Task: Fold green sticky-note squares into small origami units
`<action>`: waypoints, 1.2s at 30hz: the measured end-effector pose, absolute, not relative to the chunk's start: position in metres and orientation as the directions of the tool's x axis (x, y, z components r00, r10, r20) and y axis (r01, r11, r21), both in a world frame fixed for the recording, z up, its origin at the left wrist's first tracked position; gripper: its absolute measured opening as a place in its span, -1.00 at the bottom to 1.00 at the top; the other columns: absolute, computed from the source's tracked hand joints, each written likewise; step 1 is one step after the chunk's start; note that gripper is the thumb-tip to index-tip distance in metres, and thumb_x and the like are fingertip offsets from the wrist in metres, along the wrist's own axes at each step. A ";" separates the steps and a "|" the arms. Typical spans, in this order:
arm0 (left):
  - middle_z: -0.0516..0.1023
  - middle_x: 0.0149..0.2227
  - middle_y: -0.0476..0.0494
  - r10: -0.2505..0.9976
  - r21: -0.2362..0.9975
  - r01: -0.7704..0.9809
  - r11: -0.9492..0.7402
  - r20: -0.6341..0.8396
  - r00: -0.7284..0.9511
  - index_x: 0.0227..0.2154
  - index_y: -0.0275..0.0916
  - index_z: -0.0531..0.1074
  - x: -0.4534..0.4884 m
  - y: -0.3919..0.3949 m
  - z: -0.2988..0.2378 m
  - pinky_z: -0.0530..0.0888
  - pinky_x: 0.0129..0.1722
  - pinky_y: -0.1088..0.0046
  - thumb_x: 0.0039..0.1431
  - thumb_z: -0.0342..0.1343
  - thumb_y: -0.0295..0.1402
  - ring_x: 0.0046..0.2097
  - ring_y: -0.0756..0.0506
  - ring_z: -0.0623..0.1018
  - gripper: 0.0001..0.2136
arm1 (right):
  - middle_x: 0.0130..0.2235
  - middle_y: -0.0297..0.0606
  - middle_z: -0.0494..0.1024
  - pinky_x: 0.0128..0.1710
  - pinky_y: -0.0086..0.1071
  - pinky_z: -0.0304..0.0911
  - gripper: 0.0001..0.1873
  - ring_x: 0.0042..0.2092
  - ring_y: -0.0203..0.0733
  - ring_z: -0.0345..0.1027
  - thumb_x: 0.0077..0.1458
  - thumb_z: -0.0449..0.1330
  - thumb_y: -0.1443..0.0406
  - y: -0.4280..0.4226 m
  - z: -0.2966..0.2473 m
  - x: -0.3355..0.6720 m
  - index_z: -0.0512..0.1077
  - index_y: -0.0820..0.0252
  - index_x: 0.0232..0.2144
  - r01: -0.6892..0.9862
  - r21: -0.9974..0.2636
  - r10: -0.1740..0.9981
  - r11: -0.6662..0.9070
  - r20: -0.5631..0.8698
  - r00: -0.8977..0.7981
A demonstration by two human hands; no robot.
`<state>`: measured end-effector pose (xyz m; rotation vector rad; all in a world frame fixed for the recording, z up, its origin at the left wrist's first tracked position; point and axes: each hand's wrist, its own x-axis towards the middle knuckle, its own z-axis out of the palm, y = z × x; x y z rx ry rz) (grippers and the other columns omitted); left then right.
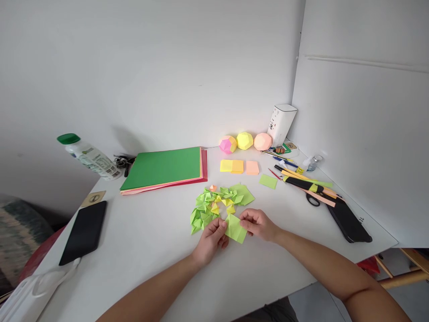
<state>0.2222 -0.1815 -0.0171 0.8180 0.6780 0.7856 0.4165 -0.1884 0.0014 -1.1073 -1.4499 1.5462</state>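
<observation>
A creased light-green square of paper (236, 230) is held up between my two hands above the white table. My left hand (212, 238) pinches its left side between thumb and fingers. At the upper right edge, my right hand (259, 223) grips it the same way. Just beyond the hands lies a heap of folded green paper pieces (203, 208), with several small yellow folded pieces (216, 205) among them. One small orange folded piece (213, 188) rests at the heap's far side. Flat green sheets (244, 195) lie at the heap's right end.
Yellow, orange and pink sticky-note pads (237, 167) lie behind the heap, with faceted paper balls (245, 141) by the wall. Coloured paper (164, 165), a bottle (92, 156) and a phone (83, 232) are left. At right are a box cutter (301, 184), scissors (313, 199) and a black case (348, 219).
</observation>
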 end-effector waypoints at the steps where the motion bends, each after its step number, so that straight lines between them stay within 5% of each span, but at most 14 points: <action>1: 0.16 -0.65 0.14 0.819 0.827 -0.344 0.445 -0.220 0.531 -0.56 -0.24 0.20 0.222 -0.182 -0.017 0.22 -0.62 0.58 0.10 0.08 -0.16 -0.63 0.11 0.19 -0.70 | -0.58 -0.43 0.26 -0.58 -0.49 0.12 -0.73 -0.57 -0.40 0.14 0.07 0.15 0.13 -0.188 0.001 0.417 0.29 0.25 -0.43 0.057 -0.993 0.930 -0.102 -0.115 -0.349; 14: 0.31 -0.62 0.07 0.805 0.866 -0.289 0.408 -0.193 0.560 -0.56 -0.24 0.24 0.221 -0.181 -0.015 0.29 -0.52 0.50 0.12 0.06 -0.18 -0.58 0.06 0.32 -0.73 | -0.53 -0.38 0.36 -0.53 -0.45 0.20 -0.69 -0.52 -0.34 0.27 0.01 0.20 0.10 -0.188 0.002 0.417 0.27 0.25 -0.45 0.060 -0.988 0.928 -0.140 -0.152 -0.339; 21: 0.39 -0.43 -0.08 0.725 0.961 -0.176 0.213 -0.034 0.688 -0.56 -0.28 0.33 0.214 -0.180 -0.007 0.34 -0.30 0.42 0.12 0.07 -0.22 -0.37 -0.03 0.41 -0.74 | -0.61 -0.48 0.24 -0.65 -0.53 0.11 -0.65 -0.59 -0.42 0.12 -0.05 0.23 0.07 -0.185 0.001 0.418 0.25 0.22 -0.47 -0.004 -0.979 0.923 -0.202 -0.189 -0.335; 26: 0.35 -0.27 -0.06 0.771 0.935 -0.206 0.287 -0.098 0.629 -0.24 -0.18 0.26 0.218 -0.185 -0.006 0.36 -0.32 0.47 0.02 0.19 -0.32 -0.28 -0.02 0.40 -0.73 | -0.61 -0.50 0.16 -0.65 -0.55 0.02 -0.64 -0.60 -0.46 0.03 -0.07 0.25 0.09 -0.187 0.002 0.416 0.26 0.25 -0.52 0.086 -0.973 0.869 -0.214 -0.230 -0.439; 36: 0.27 -0.36 0.05 0.893 0.936 -0.298 0.188 -0.037 0.448 -0.41 -0.16 0.12 0.223 -0.186 -0.009 0.37 -0.41 0.53 0.05 0.16 -0.33 -0.37 0.04 0.37 -0.75 | -0.58 -0.43 0.31 -0.58 -0.49 0.19 -0.65 -0.56 -0.37 0.22 -0.03 0.22 0.08 -0.189 0.001 0.415 0.25 0.23 -0.50 0.139 -0.972 0.877 -0.187 -0.229 -0.422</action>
